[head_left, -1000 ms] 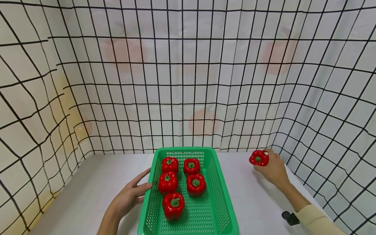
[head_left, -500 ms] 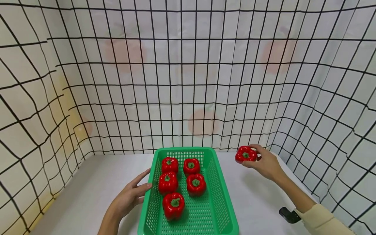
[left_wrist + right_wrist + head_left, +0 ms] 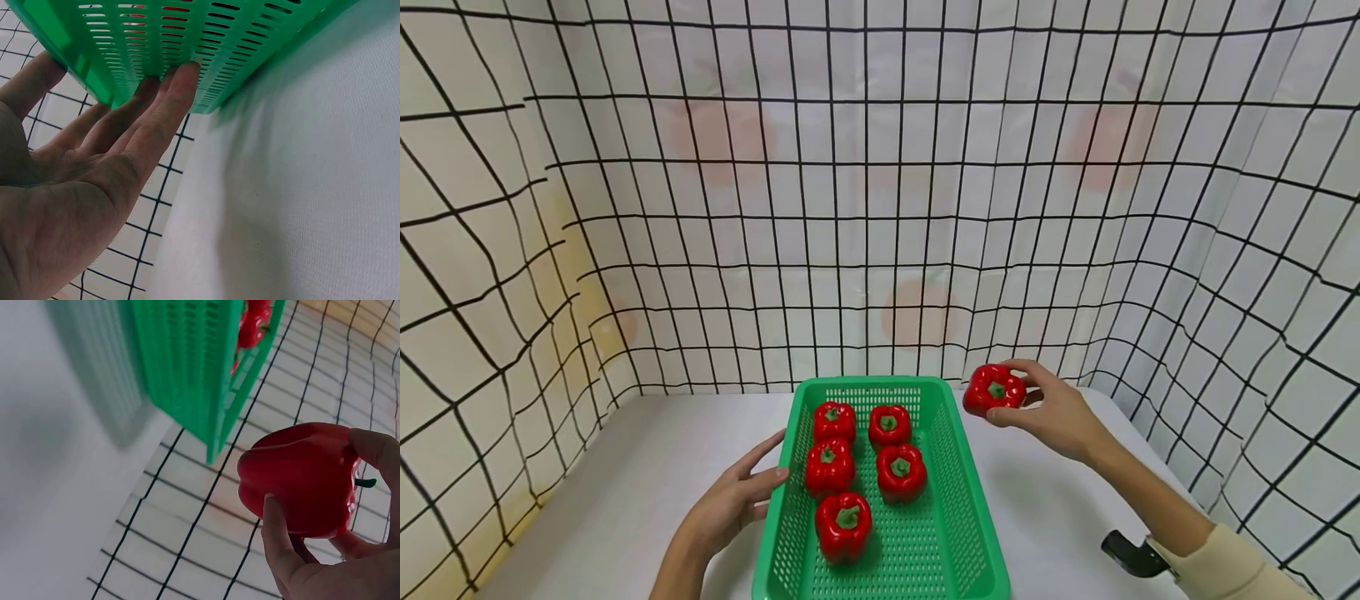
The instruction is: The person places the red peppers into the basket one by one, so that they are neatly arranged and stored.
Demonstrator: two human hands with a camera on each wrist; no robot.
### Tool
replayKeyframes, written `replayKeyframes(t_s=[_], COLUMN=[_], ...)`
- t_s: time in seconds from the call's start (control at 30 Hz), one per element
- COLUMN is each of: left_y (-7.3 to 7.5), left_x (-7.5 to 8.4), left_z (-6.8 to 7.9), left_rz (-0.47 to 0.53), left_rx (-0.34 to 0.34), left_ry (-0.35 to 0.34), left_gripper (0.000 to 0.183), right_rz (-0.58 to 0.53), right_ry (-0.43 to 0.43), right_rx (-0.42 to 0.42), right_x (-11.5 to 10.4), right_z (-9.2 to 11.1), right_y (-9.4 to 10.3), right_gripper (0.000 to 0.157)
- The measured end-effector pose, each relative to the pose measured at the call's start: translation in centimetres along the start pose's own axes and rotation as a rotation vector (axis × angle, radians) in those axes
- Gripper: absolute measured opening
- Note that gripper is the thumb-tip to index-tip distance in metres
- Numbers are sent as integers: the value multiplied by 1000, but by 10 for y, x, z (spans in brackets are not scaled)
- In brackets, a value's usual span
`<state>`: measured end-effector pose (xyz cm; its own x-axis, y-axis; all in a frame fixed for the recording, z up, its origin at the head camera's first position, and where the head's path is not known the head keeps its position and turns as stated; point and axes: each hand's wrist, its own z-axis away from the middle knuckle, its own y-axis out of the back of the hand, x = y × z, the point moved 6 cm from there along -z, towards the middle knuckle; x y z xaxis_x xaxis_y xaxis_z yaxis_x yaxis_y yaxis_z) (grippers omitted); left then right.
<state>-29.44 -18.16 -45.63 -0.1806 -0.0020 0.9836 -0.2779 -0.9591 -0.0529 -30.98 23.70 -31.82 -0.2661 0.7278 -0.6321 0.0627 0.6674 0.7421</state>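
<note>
A red bell pepper [image 3: 992,390] with a green stem is held between the thumb and fingers of my right hand [image 3: 1054,414], raised just right of the green basket's far right corner. The right wrist view shows the same bell pepper [image 3: 300,478] off the table, apart from the basket wall. My left hand [image 3: 724,504] rests against the left side of the green basket [image 3: 973,500]. In the left wrist view its fingers [image 3: 159,122] lie nearly straight along the slotted wall, the thumb near the rim. Several red bell peppers [image 3: 842,527] sit inside the basket, most towards its left and far parts.
A white cloth-covered table [image 3: 1045,517] lies under the basket. Black grid netting [image 3: 880,208] over pale walls encloses the back and both sides. A black wrist-worn device [image 3: 1133,554] sits by the right sleeve [image 3: 1232,567].
My right hand has carried the bell pepper leftward and slightly up, from the table's far right to beside the basket. The left hand, the basket and its peppers have stayed put.
</note>
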Motion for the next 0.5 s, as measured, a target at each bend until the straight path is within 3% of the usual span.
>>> replayKeyframes(t_s=[0.2, 0.5], left_y=[0, -1], left_x=[2, 1], left_z=[0, 1], left_rz=[4, 7], left_rx=[2, -3], left_ry=[4, 9], left_gripper=[77, 78], right_rz=[-83, -151], right_ry=[15, 63], right_rx=[-117, -344], right_x=[-24, -42], right_z=[9, 26], right_y=[-19, -61], right_gripper=[79, 67])
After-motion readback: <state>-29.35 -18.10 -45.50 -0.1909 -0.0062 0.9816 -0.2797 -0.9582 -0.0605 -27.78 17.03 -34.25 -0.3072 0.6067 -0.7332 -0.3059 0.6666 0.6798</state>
